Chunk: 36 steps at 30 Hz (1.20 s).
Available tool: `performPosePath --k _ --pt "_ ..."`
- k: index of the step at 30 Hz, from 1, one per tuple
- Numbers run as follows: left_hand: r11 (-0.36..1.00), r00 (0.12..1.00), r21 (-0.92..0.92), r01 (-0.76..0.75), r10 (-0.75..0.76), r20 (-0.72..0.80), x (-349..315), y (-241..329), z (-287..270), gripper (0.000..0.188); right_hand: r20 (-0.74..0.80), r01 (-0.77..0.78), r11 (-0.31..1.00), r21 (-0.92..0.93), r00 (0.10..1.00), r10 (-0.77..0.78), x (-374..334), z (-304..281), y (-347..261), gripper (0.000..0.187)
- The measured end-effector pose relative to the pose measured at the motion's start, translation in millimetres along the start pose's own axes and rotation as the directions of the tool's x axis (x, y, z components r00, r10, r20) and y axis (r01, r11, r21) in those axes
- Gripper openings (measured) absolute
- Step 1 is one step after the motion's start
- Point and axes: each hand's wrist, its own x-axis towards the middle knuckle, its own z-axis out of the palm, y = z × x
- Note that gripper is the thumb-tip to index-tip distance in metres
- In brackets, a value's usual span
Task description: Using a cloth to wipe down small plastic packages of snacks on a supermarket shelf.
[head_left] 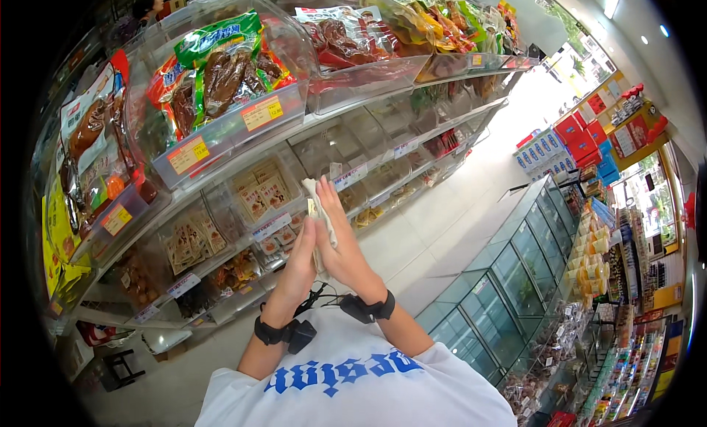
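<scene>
In front of my chest my two hands are pressed palm to palm, fingers straight and pointing up. A folded white cloth or tissue is sandwiched between them, its edge sticking out past the fingertips; which of the two it is I cannot tell. My left hand lies against it from the left. From the right, my right hand covers it, reaching a little higher. Both wrists wear a black strap with a small black box. Behind the hands, apart from them, stand transparent bins holding small packets.
A tiered shelf crosses the view, with bagged meat in its upper bins. On the right a long glass display case lines the aisle. Red boxes are stacked beyond it. A person is at the far upper left.
</scene>
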Motion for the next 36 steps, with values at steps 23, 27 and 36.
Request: performPosePath --k 23,27,36 --pt "0.889 0.847 0.444 -0.117 0.322 -0.423 -44.6 48.0 -124.0 0.039 0.378 -0.595 0.576 0.56 0.803 0.461 -7.0 105.2 -53.0 0.031" --pt "0.971 0.92 0.202 -0.126 0.191 -0.343 -55.2 64.7 -145.8 0.041 0.447 -0.618 0.691 0.375 0.773 0.449 -5.4 113.6 -77.7 0.019" --pt "0.957 0.894 0.14 -0.252 0.286 -0.346 -93.2 90.5 -174.3 0.022 0.281 -0.598 0.688 0.411 0.801 0.529 -14.0 146.3 -61.4 0.027"
